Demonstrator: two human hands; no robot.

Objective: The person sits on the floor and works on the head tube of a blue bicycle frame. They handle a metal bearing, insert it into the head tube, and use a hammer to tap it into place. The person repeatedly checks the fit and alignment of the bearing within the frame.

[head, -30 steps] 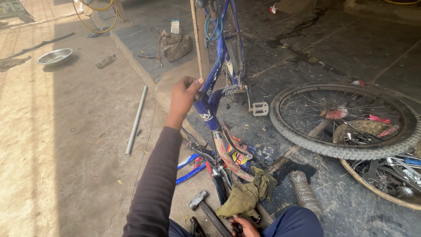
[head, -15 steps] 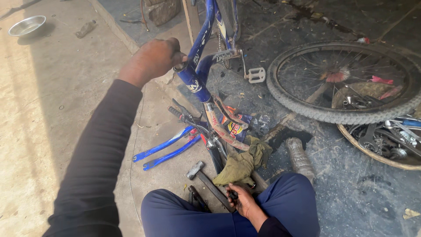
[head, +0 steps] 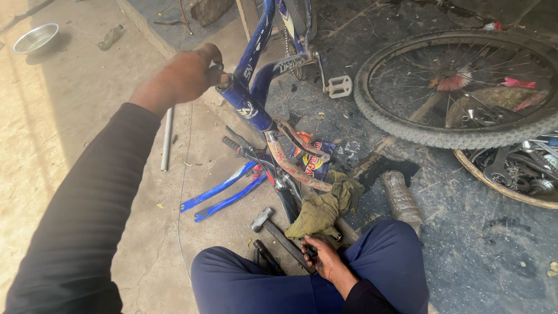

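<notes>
Hands apart: my left hand (head: 180, 78) grips the blue metal bicycle frame's head tube (head: 244, 102), steadying it; my right hand (head: 325, 259) clasps the dark-handled hammer (head: 279, 235) on the floor.

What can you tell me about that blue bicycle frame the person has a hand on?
The blue bicycle frame is painted metal, glossy blue with pale lettering, its tubes scuffed. It has no wheels and lies tilted on the dirty ground, the head tube pointing toward the person. A chain and a pedal show farther up. The left hand grips the open top end of the head tube. A blue fork lies separately on the concrete beside it.
</notes>
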